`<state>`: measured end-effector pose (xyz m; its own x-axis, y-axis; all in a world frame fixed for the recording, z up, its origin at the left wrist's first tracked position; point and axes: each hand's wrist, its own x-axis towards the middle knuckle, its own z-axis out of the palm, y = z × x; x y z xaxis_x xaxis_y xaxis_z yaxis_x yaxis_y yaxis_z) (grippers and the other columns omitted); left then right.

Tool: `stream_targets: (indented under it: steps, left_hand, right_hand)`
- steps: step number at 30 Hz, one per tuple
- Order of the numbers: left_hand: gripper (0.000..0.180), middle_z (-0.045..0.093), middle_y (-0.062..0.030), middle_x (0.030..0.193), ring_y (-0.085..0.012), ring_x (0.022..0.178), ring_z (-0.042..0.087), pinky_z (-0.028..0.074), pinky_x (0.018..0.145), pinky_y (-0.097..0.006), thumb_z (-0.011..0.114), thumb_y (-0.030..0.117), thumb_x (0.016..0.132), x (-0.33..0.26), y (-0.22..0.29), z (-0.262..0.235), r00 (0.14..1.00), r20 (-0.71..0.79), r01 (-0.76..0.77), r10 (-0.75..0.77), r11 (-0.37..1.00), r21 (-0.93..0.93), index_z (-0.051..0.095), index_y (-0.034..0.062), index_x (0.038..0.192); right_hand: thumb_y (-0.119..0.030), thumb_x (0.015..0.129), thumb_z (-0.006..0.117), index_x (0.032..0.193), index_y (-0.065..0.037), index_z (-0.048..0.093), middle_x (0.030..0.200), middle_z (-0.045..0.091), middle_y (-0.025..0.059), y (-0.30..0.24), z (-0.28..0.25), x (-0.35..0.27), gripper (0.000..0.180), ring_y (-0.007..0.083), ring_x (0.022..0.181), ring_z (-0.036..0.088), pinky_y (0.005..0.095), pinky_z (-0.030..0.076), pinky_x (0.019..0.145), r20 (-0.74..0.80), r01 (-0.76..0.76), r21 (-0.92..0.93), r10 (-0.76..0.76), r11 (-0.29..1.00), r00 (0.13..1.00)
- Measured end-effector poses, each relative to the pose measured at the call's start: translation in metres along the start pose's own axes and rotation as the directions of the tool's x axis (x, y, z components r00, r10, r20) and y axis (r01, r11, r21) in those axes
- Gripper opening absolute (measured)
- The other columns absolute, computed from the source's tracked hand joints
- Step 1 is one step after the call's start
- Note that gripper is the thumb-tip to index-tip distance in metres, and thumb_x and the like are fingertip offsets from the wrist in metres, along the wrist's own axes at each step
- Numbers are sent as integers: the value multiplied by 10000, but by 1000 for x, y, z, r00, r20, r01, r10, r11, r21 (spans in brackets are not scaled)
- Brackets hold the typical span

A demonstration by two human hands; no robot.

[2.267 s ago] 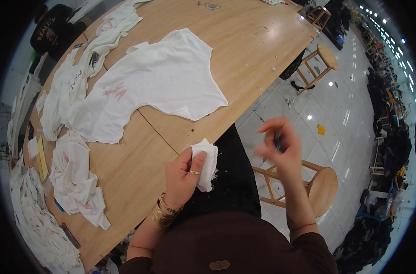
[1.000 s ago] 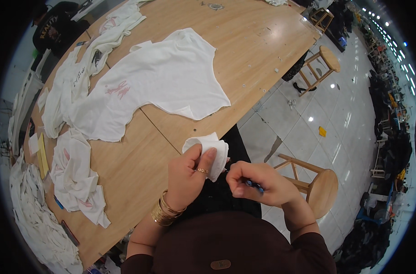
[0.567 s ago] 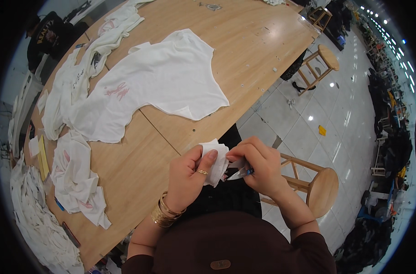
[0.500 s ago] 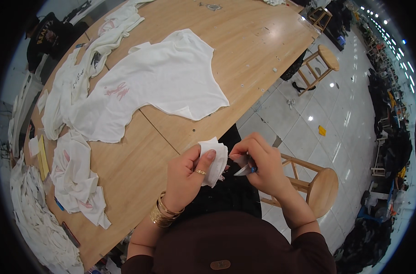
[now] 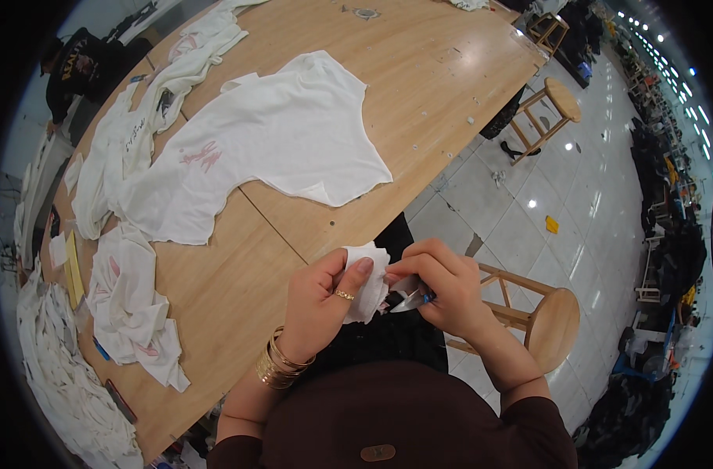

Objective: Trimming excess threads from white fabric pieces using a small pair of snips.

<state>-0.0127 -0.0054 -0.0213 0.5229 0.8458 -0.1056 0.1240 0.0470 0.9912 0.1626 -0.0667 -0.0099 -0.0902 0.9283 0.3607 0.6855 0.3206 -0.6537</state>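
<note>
My left hand (image 5: 316,291), with a ring and several gold bangles, pinches a folded piece of white cloth (image 5: 364,283) in front of my body. Thumb on top, it holds the cloth with the ragged edge to the right. In my right hand (image 5: 442,283) are small metal thread snips (image 5: 410,300) with a blue part, their blades pointing at that edge. The right thumb and forefinger tips meet the edge of the cloth; whether they pinch a thread is too small to tell.
On the wooden table (image 5: 270,273) a white garment (image 5: 255,133) with pink lettering lies spread. More white garments (image 5: 130,297) and a heap of white cloth (image 5: 67,375) lie at the left. Wooden stools (image 5: 556,328) stand on the tiled floor at the right. Another person (image 5: 87,66) is at the far left.
My right hand has moved slightly left, bringing its fingertips and the snips up to the cloth's edge. The left hand has stayed almost in place with the cloth.
</note>
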Motion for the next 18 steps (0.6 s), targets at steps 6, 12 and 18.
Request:
stream_targets:
  steps: [6,12,18]
  left_hand:
    - [231,649,-70,730,-71,599,596,465,521,-205,540,199,918,-1,0,-2,992,87,109,-97,981,-158,593,-26,905]
    - [220,602,-46,670,-75,543,550,433,489,-212,532,187,920,3,0,-2,990,127,-71,68,997,23,565,-13,834]
    - [261,530,8,609,-36,559,424,372,504,-214,524,199,921,1,-5,-5,990,143,-5,-8,996,90,539,-6,761]
  right_hand:
    - [16,750,620,805,-50,566,897,561,60,-5,-15,6,101,147,652,541,242,427,562,120,-202,223,179,954,976]
    - [11,785,582,812,-24,540,885,555,78,-5,-14,10,61,166,696,537,256,435,635,230,-204,586,81,784,970]
    - [24,789,569,861,-43,527,815,553,71,36,-26,9,107,163,674,522,272,432,615,333,-227,290,125,930,935]
